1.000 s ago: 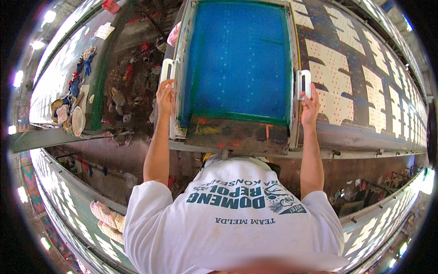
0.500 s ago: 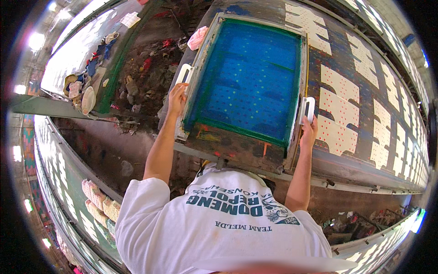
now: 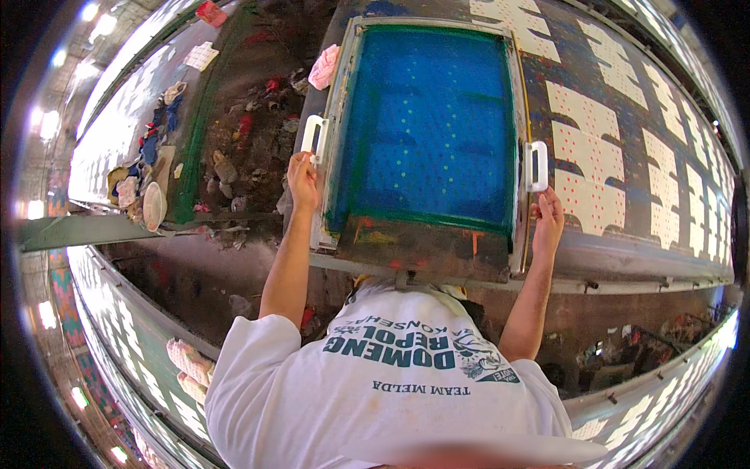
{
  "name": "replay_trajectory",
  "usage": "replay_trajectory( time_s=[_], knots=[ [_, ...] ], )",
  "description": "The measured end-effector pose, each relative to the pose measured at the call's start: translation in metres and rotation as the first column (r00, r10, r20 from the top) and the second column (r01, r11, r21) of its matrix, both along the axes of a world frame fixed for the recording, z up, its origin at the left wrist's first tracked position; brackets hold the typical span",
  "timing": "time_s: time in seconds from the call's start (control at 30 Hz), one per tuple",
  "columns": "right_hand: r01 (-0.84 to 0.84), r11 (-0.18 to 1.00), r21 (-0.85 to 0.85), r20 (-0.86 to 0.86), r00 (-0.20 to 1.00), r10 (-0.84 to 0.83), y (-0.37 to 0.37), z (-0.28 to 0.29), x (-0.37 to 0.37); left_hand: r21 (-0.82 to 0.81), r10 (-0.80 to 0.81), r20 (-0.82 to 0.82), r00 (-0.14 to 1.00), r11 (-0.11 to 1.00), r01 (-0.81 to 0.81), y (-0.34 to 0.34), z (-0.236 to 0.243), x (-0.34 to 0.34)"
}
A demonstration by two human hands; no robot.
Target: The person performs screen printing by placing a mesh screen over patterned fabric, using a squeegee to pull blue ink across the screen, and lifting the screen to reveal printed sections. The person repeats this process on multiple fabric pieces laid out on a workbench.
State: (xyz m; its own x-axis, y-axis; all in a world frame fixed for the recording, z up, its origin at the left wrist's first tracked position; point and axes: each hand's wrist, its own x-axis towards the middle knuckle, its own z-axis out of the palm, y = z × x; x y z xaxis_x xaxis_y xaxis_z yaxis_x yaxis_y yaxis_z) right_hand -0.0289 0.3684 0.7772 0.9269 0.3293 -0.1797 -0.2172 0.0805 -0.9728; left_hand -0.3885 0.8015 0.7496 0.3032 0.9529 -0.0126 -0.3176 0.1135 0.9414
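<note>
A framed printing screen [image 3: 340, 98] with blue mesh and green edging lies in front of me. White handles stand on both sides, the left handle [image 3: 305, 131] and the right handle [image 3: 542, 166]. My left hand [image 3: 302, 184] is closed with thumb and fingers on the lower end of the left handle. At the bottom end of the right handle is my right hand [image 3: 550, 223], its fingers loosely bent and apart, the fingertips at the handle but not wrapped round it. A dark, paint-stained strip [image 3: 414, 246] spans the screen's near end.
White cut fabric pieces with red dots [image 3: 587, 168] lie in rows on the long table to the right. A pink cloth [image 3: 323, 67] sits by the screen's far left. Rags and scraps [image 3: 234, 148] cover the floor at left, near a white bowl [image 3: 154, 209].
The view has shifted and turned slightly. My right hand has moved a little right and its fingers have loosened at the handle. Fewer dots show through the blue mesh.
</note>
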Motion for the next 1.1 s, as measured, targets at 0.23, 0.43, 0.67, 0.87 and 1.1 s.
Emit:
replay_trajectory(
  time_s=[0.23,0.43,0.67,0.87,1.1],
  knots=[
    [0.096,0.989,-0.108,0.189,0.979,-0.075,-0.010,0.038,-0.076,-0.010,0.424,-0.100,0.900,0.904,-0.427,0.011,-0.004,0.018],
    [-0.156,0.928,-0.338,0.443,0.844,0.303,0.087,0.098,-0.175,-0.351,0.532,-0.313,0.786,0.704,-0.617,0.057,0.044,0.021],
    [-0.593,0.607,-0.529,0.719,0.067,0.692,0.216,0.136,-0.325,-0.581,0.501,-0.424,0.754,0.489,-0.651,0.054,0.083,0.018],
    [-0.801,0.463,-0.380,0.802,-0.035,0.597,0.225,0.140,-0.399,-0.358,0.486,-0.515,0.706,0.626,-0.692,0.065,0.076,0.003],
    [-0.627,0.632,-0.455,0.801,0.023,0.598,0.244,0.138,-0.374,-0.274,0.659,-0.319,0.682,0.625,-0.731,0.034,0.106,0.005]
  ],
)
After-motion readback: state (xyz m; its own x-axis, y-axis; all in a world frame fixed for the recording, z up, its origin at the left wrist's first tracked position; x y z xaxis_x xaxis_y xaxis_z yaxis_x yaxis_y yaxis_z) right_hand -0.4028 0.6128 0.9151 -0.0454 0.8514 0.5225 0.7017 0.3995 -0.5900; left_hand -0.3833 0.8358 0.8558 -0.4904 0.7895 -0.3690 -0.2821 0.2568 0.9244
